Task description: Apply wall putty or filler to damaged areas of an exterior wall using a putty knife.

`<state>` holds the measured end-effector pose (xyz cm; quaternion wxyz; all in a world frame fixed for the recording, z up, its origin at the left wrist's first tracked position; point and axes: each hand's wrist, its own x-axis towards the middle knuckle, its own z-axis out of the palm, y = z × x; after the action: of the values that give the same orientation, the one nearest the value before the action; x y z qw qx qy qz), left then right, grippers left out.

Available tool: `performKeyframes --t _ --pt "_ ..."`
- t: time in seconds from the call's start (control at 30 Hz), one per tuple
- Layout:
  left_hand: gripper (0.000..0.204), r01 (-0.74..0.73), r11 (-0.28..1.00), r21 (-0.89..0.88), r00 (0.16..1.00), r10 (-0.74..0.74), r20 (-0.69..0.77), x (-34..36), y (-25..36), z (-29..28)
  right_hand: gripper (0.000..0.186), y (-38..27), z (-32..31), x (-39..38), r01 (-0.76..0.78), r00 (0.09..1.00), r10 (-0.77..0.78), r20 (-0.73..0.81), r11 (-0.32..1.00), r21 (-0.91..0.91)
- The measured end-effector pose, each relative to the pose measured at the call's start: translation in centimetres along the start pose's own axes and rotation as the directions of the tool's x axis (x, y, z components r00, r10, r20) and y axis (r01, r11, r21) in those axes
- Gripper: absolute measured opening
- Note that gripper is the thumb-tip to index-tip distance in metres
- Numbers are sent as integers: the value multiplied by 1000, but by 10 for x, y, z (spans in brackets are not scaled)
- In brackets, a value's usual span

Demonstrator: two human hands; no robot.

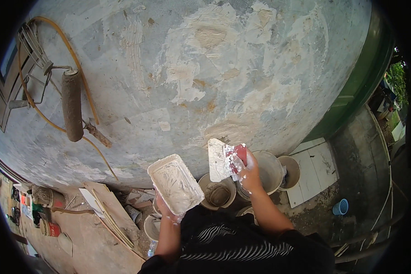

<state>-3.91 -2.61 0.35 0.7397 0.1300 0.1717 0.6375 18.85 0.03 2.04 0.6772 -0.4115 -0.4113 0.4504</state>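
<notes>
My left hand (165, 208) is closed round the underside of a rectangular tray (190, 176), tilted in front of the wall. Pale putty (172, 183) smears the inside of the tray. To its right, my right hand (250, 176) grips the red handle of a wide putty knife (218, 160). Putty coats its blade, and white spots cover the handle and my fingers. The blade is apart from the tray; whether it touches the wall cannot be told. Ahead stands a grey wall (137, 86) with rough, pale putty patches (210, 37).
A paint roller (71, 105) and a yellowish hose (61, 33) hang at the left. Below my hands stand several buckets (265, 166). White tiles (313, 170), a blue basket (340, 207) and a green door (347, 102) are at the right. Boards (107, 214) lean at lower left.
</notes>
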Motion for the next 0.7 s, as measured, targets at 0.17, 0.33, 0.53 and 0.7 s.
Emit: performKeyframes --t 0.17,0.33,0.53,0.7 --pt "54 -7 1000 23 1000 7 -15 1 -11 19 26 6 17 -12 -9 995 14 95 999 -47" --pt "55 -82 994 77 997 82 -1 -2 -10 15 26 9 24 -24 28 970 10 241 988 -155" --pt "57 -190 981 26 982 190 -11 -3 3 5 27 2 30 -25 -31 909 193 369 915 -401" --pt "57 -290 957 25 957 290 22 -4 7 -7 12 -11 43 -26 214 856 99 508 825 -523"
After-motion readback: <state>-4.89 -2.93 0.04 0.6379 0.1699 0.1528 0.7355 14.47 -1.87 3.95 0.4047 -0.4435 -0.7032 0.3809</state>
